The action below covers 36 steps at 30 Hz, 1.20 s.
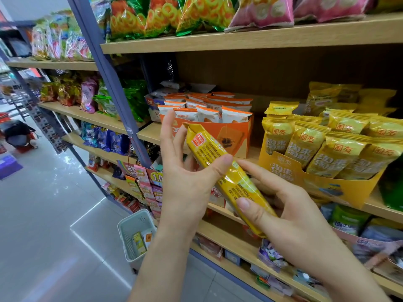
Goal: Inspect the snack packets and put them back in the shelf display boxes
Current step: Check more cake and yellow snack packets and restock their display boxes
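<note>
Left hand [187, 171] and right hand [283, 214] both pinch one yellow packet [233, 186], held slanted in front of the shelf [150, 132]. I think I'm at the looking-over step. Next I'd slip it into the yellow box [349, 192] on the right, standing up beside the other packets [346, 147].

The wooden shelf [148, 130] carries an orange display box [237, 136] of white-and-orange packets [234, 115] just behind the left hand [185, 177]. A yellow display box [327, 186] of yellow packets [340, 153] stands beyond the right hand [290, 214]. Green bags [136, 99] lie to the left of the left hand.
</note>
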Tool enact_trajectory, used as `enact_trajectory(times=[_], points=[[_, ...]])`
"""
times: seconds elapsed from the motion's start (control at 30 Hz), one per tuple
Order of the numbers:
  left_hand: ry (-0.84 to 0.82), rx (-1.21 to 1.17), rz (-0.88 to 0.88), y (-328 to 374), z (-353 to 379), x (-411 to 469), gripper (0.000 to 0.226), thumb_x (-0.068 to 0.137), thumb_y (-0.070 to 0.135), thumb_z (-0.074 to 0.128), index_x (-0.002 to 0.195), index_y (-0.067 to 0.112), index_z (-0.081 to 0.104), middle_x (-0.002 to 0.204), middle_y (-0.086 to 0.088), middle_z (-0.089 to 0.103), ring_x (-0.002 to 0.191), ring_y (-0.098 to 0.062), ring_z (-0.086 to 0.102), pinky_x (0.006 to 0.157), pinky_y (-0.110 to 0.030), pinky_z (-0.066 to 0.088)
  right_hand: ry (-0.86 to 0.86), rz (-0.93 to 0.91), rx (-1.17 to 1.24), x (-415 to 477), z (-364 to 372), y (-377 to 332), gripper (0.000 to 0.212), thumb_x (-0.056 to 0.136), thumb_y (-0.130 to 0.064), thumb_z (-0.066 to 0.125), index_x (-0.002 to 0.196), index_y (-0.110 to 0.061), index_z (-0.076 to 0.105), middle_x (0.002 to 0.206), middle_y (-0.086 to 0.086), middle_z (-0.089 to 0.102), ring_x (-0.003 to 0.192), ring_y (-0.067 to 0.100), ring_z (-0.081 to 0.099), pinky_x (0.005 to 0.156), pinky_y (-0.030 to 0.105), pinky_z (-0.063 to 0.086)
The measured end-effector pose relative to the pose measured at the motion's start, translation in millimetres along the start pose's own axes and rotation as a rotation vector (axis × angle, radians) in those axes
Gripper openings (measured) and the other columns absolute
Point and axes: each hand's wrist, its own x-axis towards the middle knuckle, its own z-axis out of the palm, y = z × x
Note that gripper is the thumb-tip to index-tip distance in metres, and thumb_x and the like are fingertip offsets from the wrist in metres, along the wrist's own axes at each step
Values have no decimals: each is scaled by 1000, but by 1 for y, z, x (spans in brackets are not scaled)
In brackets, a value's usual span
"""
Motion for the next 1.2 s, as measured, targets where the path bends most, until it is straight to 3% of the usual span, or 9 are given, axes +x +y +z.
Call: enact_trajectory(times=[0.17, 0.3, 0.37, 0.47, 0.53, 0.6, 0.73, 0.9, 1.2], points=[[-97, 183, 77, -3, 3, -10, 111, 73, 7, 83, 148, 54, 16, 155, 20, 25, 138, 0, 37, 107, -40, 46, 54, -12, 33, 0, -1, 6, 55, 80, -32, 65, 131, -44, 49, 123, -36, 58, 116, -12, 53, 90, 6, 43], [-114, 829, 240, 3, -12, -5, 76, 79, 52, 73, 143, 56, 32, 162, 19, 6, 149, -4, 0, 116, -31, 11, -21, -4, -1, 2, -6, 8, 52, 83, -36, 62, 133, -43, 50, 125, -39, 55, 120, -12, 50, 100, 17, 45], [-182, 1123, 369, 8, -21, 1, 53, 84, 65, 56, 133, 48, 51, 159, 13, 24, 150, -9, 7, 119, -43, 5, -70, 8, -37, 3, -11, 6, 49, 85, -34, 62, 133, -44, 52, 128, -35, 55, 122, -9, 50, 103, 28, 46], [-382, 1276, 373, 16, -31, 6, 50, 85, 71, 45, 120, 41, 64, 129, 20, 59, 131, 1, 41, 121, -51, 5, -77, 31, -127, 6, -24, 4, 48, 86, -26, 71, 124, -52, 57, 123, -29, 56, 117, -3, 53, 97, 36, 49], [-482, 1246, 242, 22, -36, 6, 55, 78, 74, 49, 118, 40, 67, 114, 24, 65, 111, 10, 51, 116, -42, 31, -99, 85, -180, 8, -35, 1, 51, 82, -25, 75, 116, -57, 56, 117, -25, 58, 110, 0, 57, 92, 38, 52], [-536, 1193, 167, 23, -36, 2, 57, 71, 73, 51, 115, 39, 69, 102, 24, 67, 96, 8, 58, 87, -31, 53, -104, 109, -195, 10, -46, -2, 51, 77, -24, 80, 111, -56, 59, 111, -19, 59, 101, 7, 61, 85, 40, 55], [-590, 983, 55, 13, -26, -7, 43, 71, 64, 60, 101, 35, 70, 93, 21, 71, 91, 4, 64, 75, -25, 56, 6, 70, -87, 13, -53, -7, 47, 68, -23, 83, 104, -46, 64, 102, -10, 60, 78, 11, 65, 67, 32, 59], [-463, 609, 6, -1, -12, -21, 37, 76, 33, 70, 113, 39, 66, 104, 19, 73, 98, 0, 69, 83, -22, 57, 309, 3, 56, 17, -40, 3, 38, 72, -30, 81, 106, -38, 66, 101, -10, 66, 94, 12, 67, 75, 34, 60], [-397, 526, -21, -8, -2, -22, 27, 76, 44, 69, 101, 34, 70, 93, 14, 74, 86, -5, 71, 66, -21, 58, 457, -14, 134, 16, -28, 7, 40, 79, -33, 73, 117, -37, 64, 104, -5, 69, 96, 14, 69, 75, 35, 61]])
